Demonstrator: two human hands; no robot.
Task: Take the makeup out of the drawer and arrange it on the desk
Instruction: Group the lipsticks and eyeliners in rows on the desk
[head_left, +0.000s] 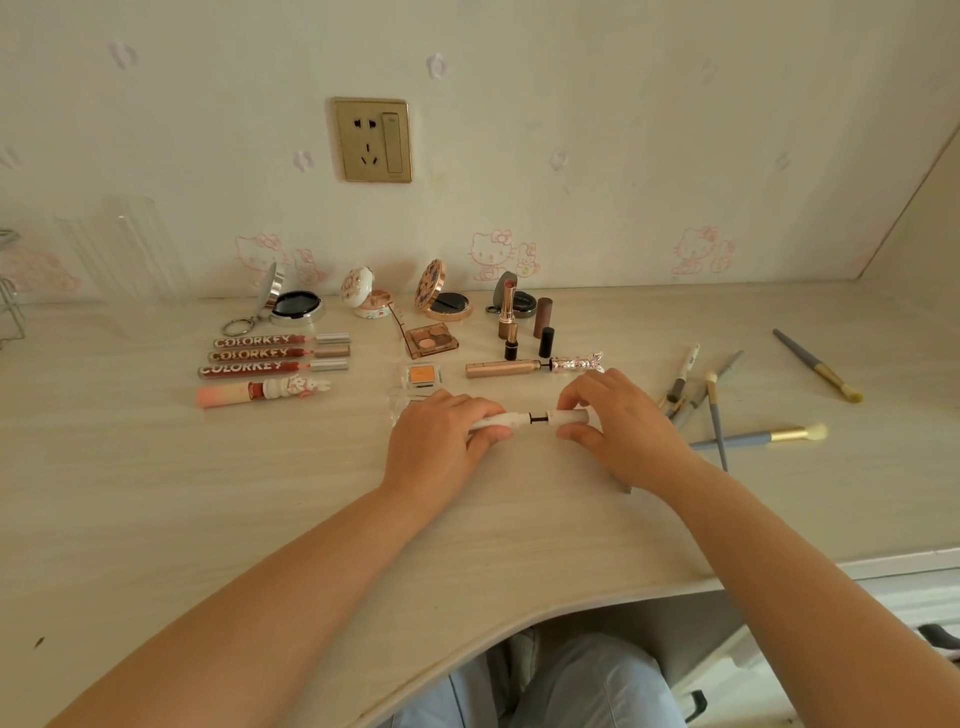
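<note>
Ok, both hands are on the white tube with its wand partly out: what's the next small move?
Probably lay both parts down in line below the gold mascara: it and the lip glosses already lie uncapped. The left hand holds the white tube, the right hand its cap.

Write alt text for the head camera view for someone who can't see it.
Two hands pull a white mascara tube apart over a pale desk: left hand grips the body, right hand the cap. Compacts, lip glosses, lipsticks and brushes lie arranged behind.

Matt pale wood-grain desk (208, 493); glossy gold socket plate (372, 140).
</note>
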